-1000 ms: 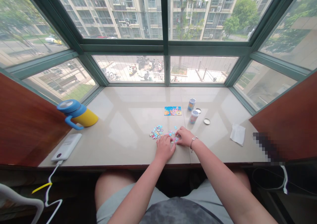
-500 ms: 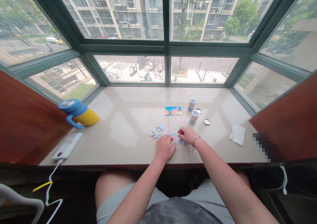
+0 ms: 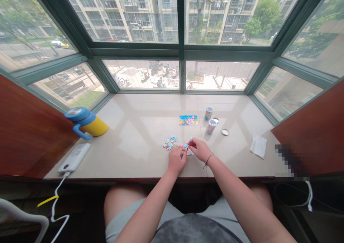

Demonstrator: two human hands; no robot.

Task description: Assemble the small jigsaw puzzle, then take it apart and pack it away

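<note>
On the pale stone sill (image 3: pixel 134 128), a loose heap of small jigsaw pieces (image 3: pixel 171 142) lies left of my hands. A small group of pieces (image 3: pixel 190 152) sits right by my fingertips, partly covered by them. My left hand (image 3: pixel 176 160) rests just below the heap, fingers curled towards that group. My right hand (image 3: pixel 199 149), with a thin bracelet at the wrist, reaches in from the right until its fingertips nearly meet the left's. The pieces are too small to show whether either hand grips one. Farther back lies a colourful picture card (image 3: pixel 188 120).
Two printed cans (image 3: pixel 209 113) (image 3: pixel 211 127), a round lid (image 3: pixel 225 132) and a white tissue (image 3: pixel 258 146) lie right of the hands. A blue-and-yellow mug (image 3: pixel 86 122) and a white power bank (image 3: pixel 73 158) with a cable stand left. Windows bound the sill's far side.
My right hand has moved left and now covers the pieces beside my left hand, its fingertips closer to the left's. The view has shifted slightly.
</note>
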